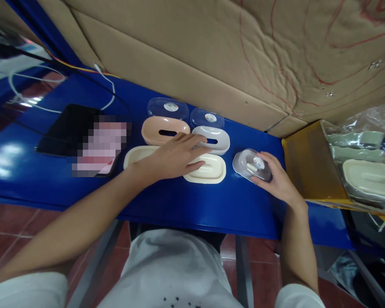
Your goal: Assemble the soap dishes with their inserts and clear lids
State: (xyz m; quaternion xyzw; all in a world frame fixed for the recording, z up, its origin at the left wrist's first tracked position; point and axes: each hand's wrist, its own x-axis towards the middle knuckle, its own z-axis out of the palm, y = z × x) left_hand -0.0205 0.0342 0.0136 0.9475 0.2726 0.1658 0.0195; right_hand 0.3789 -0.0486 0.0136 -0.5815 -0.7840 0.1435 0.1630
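My left hand (176, 156) reaches over the middle of the dishes with its fingers spread. Its fingertips lie over the near edge of a white oval slotted dish (223, 144), and its thumb is over a cream oval dish (208, 173); whether they touch is unclear. Behind the hand is a peach slotted dish (149, 129), and under the wrist a second cream dish (137, 155), partly hidden. My right hand (277, 177) is closed around the right side of a soap box (247, 159) with a clear lid and a round label, resting on the blue table.
Two clear lids (157, 107) with round labels lie behind the slotted dishes. At the left are a black device (70, 124) and a phone with a blurred screen (99, 147). A cardboard box (303, 164) with wrapped dishes stands right; cardboard (179, 55) lines the back.
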